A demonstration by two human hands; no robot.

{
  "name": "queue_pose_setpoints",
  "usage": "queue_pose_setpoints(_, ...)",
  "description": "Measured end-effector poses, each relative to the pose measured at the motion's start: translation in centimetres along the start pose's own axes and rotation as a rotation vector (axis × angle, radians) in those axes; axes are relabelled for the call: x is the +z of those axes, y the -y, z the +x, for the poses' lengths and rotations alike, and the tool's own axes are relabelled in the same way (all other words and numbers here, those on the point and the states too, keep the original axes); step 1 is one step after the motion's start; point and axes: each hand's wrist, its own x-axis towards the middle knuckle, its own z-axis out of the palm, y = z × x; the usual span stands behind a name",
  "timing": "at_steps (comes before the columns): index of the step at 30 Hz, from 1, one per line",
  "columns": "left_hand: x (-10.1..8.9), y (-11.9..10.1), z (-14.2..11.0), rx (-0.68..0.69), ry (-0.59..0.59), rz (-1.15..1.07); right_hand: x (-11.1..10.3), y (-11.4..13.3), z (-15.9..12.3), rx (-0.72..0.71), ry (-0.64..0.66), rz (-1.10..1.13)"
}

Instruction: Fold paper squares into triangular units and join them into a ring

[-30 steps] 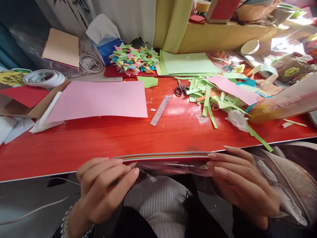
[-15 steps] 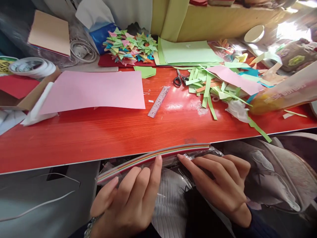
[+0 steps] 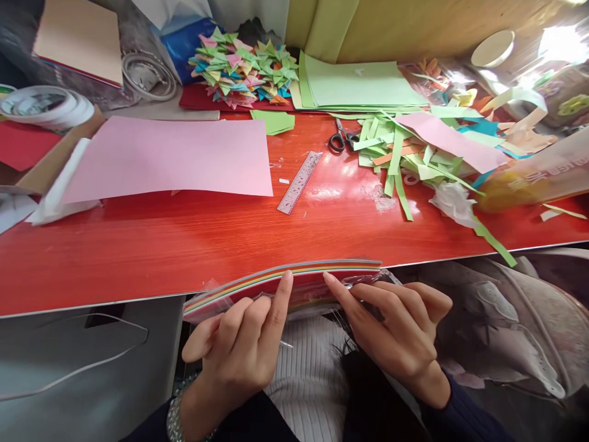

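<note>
A pack of multicoloured paper sheets in a clear plastic sleeve lies edge-on at the near edge of the red table, over my lap. My left hand grips the pack from below, its forefinger pointing up against the coloured edges. My right hand holds the sleeve's right end, fingers curled, with its forefinger touching the paper edge beside the left one.
On the table lie a large pink sheet, a clear ruler, scissors, a pile of green paper strips, green sheets, folded paper triangles, tape rolls and a paper cup.
Both hands slid from the pack's outer ends toward its middle, forefingers now meeting at the paper edge. The pack tilted down at its left. The view shifted slightly downward.
</note>
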Motion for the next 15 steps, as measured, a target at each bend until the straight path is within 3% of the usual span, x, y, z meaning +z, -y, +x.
queue_pose_setpoints(4,0.32,0.1,-0.01,0.07,-0.09,0.199,0.01,-0.1,0.42,-0.013,-0.011,0.02)
queue_pose_setpoints(11,-0.03,-0.53,-0.08,-0.011,-0.087,0.052,-0.18,-0.1,0.4,-0.015,0.037,0.026)
queue_pose_setpoints(15,-0.26,-0.44,0.47,0.041,-0.044,0.015,-0.14,-0.04,0.01,-0.004,0.034,0.035)
